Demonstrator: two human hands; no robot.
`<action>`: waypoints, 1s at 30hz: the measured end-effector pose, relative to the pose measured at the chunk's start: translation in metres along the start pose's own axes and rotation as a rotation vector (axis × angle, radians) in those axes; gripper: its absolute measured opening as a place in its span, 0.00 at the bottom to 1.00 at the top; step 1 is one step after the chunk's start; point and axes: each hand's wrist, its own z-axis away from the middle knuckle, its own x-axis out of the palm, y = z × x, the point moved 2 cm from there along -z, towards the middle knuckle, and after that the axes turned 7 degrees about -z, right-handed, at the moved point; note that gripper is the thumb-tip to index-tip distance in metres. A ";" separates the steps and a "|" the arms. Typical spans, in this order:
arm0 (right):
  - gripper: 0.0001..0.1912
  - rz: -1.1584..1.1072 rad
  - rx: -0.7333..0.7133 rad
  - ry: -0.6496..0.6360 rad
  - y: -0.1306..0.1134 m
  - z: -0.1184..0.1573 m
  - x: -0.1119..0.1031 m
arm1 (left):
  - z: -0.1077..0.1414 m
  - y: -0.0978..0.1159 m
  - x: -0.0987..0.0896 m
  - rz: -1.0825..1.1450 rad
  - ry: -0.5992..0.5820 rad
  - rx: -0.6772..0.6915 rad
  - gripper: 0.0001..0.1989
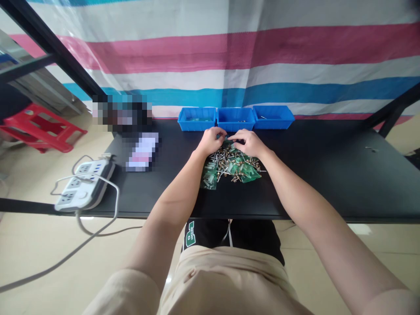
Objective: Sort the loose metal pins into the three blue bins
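Observation:
My left hand (212, 141) is at the back left of a pile of small metal pieces with thin shafts (223, 157). Its fingers are curled together, and whatever lies at their tips is too small to name. From the other side my right hand (248, 141) reaches over the pile, thumb and fingers apart, its fingertips close to those of the left. Green translucent plastic bags lie in the heap: one small bag (209, 176) at its left front, another bag (251, 173) at its right front. Both hands partly cover the back of the pile.
Behind the pile stand a left blue bin (197, 127), a middle blue bin (235, 126) and a right blue bin (274, 124), with small items inside. A power strip (83, 186) with cables sits at the black table's (328, 175) left end, near a blurred phone-like object (143, 151).

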 end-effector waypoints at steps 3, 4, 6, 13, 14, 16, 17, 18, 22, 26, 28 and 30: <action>0.17 0.047 -0.041 -0.093 0.001 -0.001 0.005 | 0.000 -0.001 0.001 0.002 0.004 -0.003 0.12; 0.17 0.059 -0.042 -0.119 0.002 -0.001 0.006 | 0.000 -0.001 0.001 0.001 0.003 -0.004 0.12; 0.15 0.079 -0.038 -0.156 0.003 0.000 0.008 | 0.000 0.000 0.000 -0.002 0.002 -0.004 0.12; 0.08 0.096 -0.007 -0.148 0.000 -0.002 0.007 | 0.001 0.001 0.000 0.003 0.020 0.029 0.11; 0.08 0.089 -0.001 -0.128 -0.001 -0.002 0.006 | 0.001 0.001 0.000 0.006 0.023 0.033 0.11; 0.08 0.066 0.023 -0.066 -0.001 -0.002 0.005 | 0.001 0.002 0.000 0.016 0.029 0.036 0.11; 0.08 0.046 0.047 -0.032 -0.001 -0.002 0.004 | 0.001 0.002 -0.001 0.022 0.034 0.035 0.11; 0.08 0.019 0.078 0.000 -0.001 -0.002 0.004 | 0.001 0.002 -0.001 0.026 0.040 0.033 0.11; 0.09 -0.102 0.213 0.101 0.000 0.000 0.003 | 0.002 0.004 -0.002 0.035 0.066 0.038 0.11; 0.12 -0.225 0.252 0.218 0.002 -0.001 0.003 | 0.002 0.007 -0.004 0.024 0.054 0.074 0.09; 0.14 -0.297 0.263 0.261 0.003 -0.002 0.003 | 0.002 0.009 -0.005 0.016 0.042 0.101 0.09; 0.15 -0.344 0.279 0.273 0.003 -0.002 0.004 | 0.002 0.012 -0.006 0.008 0.027 0.128 0.09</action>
